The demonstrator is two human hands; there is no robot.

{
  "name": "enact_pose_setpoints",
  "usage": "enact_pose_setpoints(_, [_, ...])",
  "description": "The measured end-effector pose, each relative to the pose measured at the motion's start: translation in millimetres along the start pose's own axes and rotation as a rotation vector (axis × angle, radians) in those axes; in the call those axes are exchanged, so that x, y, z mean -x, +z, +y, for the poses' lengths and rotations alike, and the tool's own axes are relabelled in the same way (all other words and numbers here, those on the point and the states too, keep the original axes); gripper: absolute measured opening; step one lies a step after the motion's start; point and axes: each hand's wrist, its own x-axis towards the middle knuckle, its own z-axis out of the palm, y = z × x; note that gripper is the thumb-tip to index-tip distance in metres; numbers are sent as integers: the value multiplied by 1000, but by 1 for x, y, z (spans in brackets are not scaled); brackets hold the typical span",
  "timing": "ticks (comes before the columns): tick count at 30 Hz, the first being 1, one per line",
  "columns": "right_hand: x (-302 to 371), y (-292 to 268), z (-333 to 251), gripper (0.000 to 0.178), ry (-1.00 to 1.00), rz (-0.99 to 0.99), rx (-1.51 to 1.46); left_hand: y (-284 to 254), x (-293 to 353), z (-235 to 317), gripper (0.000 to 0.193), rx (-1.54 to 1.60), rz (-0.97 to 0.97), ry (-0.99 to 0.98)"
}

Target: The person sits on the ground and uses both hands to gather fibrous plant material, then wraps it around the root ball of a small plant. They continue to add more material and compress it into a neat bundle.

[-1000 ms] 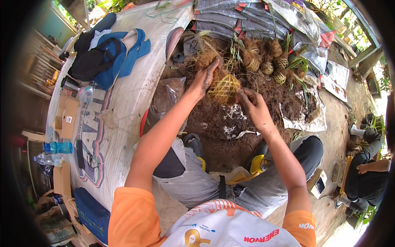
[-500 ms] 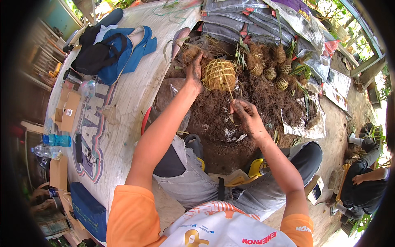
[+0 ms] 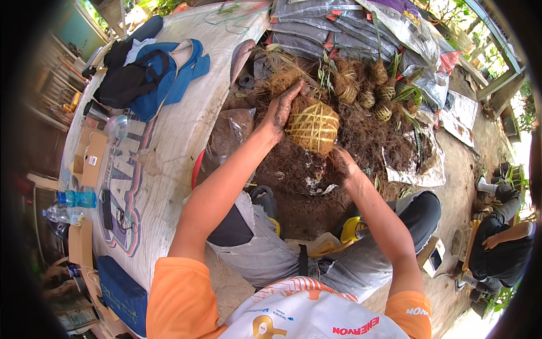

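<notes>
A round ball of brown fibre [image 3: 314, 129], bound criss-cross with yellowish strips, is held up over the dark loose soil. My left hand [image 3: 278, 113] lies along its left side with straightened fingers, gripping it near the top, where shaggy brown roots [image 3: 285, 79] spread out. At the ball's lower right, my right hand [image 3: 343, 163] is closed against it; the ball partly hides its fingertips. Both hands are smeared with soil. More bound fibre balls [image 3: 367, 93] with green leaves lie in a cluster beyond, to the right.
Stacked grey sacks [image 3: 322, 25] stand at the back. Left is a whitish tabletop [image 3: 175, 141] with a blue and black bag [image 3: 152, 76], bottles [image 3: 76, 199] and a dark blue case [image 3: 121, 294]. White sheeting [image 3: 423, 169] edges the soil. Another person [image 3: 502, 243] sits at far right.
My right hand has gone from pulling a strip below the ball to the ball's lower right side. The ball has shifted right and towards me, and tilted.
</notes>
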Motion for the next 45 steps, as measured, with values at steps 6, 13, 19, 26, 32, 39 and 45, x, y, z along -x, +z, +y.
enact_pose_setpoints(6, [4, -1, -23, 33, -143, -5, 141, 2, 2, -13, 44, -137, -122, -142])
enact_pose_setpoints(13, [10, -1, -50, 33, -223, 149, 384, 5, 8, -36, 55, -408, -140, -150])
enact_pose_setpoints(19, [32, 17, -52, 27, -355, 139, 451, 2, 4, -56, 55, -578, -56, -71])
enact_pose_setpoints(26, [40, 45, -8, 21, -218, -99, 211, -2, -2, -59, 55, -367, 109, -126])
enact_pose_setpoints(32, [27, 38, 16, 21, -3, -202, -92, 13, -4, -53, 46, -52, 277, -157])
enact_pose_setpoints(39, [-24, -14, 30, 17, -118, -49, -23, 23, 4, -33, 36, -61, 25, -108])
enact_pose_setpoints(45, [-5, 2, -41, 31, -240, 271, 218, 8, 5, -34, 64, -249, -2, -107])
